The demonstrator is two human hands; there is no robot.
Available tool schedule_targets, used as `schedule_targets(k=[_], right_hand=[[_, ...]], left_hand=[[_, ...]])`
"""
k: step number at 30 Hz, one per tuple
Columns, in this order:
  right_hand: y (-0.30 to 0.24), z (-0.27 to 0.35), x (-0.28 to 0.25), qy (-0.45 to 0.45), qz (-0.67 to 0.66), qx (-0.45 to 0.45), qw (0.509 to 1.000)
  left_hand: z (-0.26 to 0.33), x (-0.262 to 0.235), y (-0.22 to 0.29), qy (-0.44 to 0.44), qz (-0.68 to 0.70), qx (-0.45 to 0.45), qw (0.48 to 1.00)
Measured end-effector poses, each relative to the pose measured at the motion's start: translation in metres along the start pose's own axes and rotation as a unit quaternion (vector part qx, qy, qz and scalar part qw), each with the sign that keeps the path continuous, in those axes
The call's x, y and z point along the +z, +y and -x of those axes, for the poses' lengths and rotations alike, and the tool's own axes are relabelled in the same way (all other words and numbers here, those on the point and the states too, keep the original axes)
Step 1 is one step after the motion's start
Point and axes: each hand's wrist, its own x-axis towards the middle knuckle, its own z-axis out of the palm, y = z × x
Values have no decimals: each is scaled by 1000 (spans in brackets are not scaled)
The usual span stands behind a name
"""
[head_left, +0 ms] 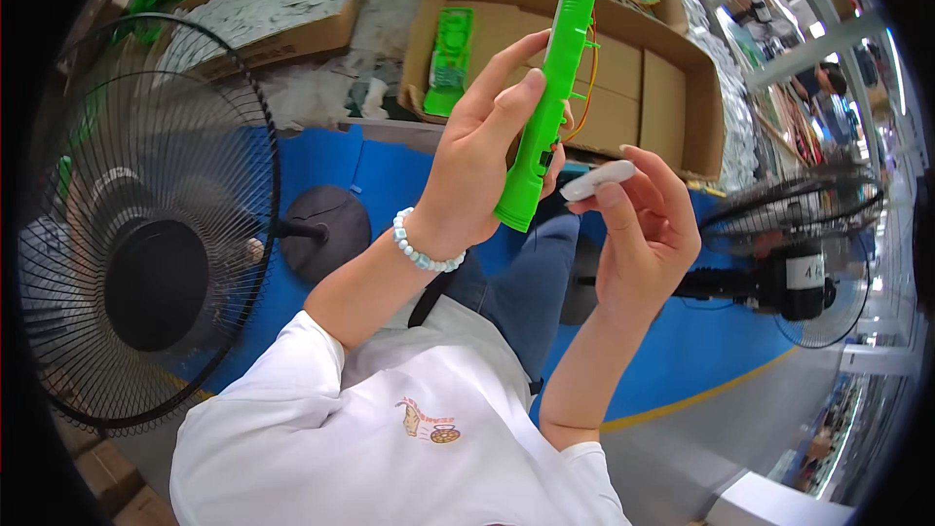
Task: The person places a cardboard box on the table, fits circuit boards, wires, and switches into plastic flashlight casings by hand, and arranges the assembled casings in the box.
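My left hand (474, 161), with a beaded bracelet at its wrist, grips a long bright green plastic housing (553, 102) shaped like a flashlight body. The housing stands tilted, its flared end down toward me. Small pegs and a thin red-and-yellow wire (587, 102) show along its right side. Just right of its lower end, my right hand (643, 239) pinches a small white elongated plastic piece (601, 178) between thumb and fingers. A narrow gap separates that piece from the housing. Some left fingertips are hidden behind the housing.
Beyond my hands, a cardboard box (672, 102) holds green plastic parts (451, 58) at its left. Another box (321, 34) of white pieces lies far left. Black fans stand at left (156, 282) and right (799, 282). Blue flooring (390, 161) lies below.
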Motion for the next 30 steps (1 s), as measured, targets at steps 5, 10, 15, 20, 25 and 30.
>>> schedule_targets(k=[5, 10, 15, 20, 25, 30], right_hand=[[-1, 3, -10, 13, -10, -45, 999], [16, 4, -26, 9, 0, -64, 998], [20, 1, -28, 32, 23, 13, 999], [22, -5, -35, 17, -1, 83, 996], [19, -4, -36, 13, 17, 101, 995], [18, -4, -36, 16, -20, 107, 994]], left_hand=[[-2, 22, -20, -2, -69, -3, 998], [-8, 18, -39, -8, -145, 7, 989], [-7, 19, -50, 35, -237, 48, 970], [-5, 17, -55, 38, -274, 59, 959], [-4, 12, -59, 10, -311, 56, 949], [-2, 10, -67, 7, -248, 88, 965]])
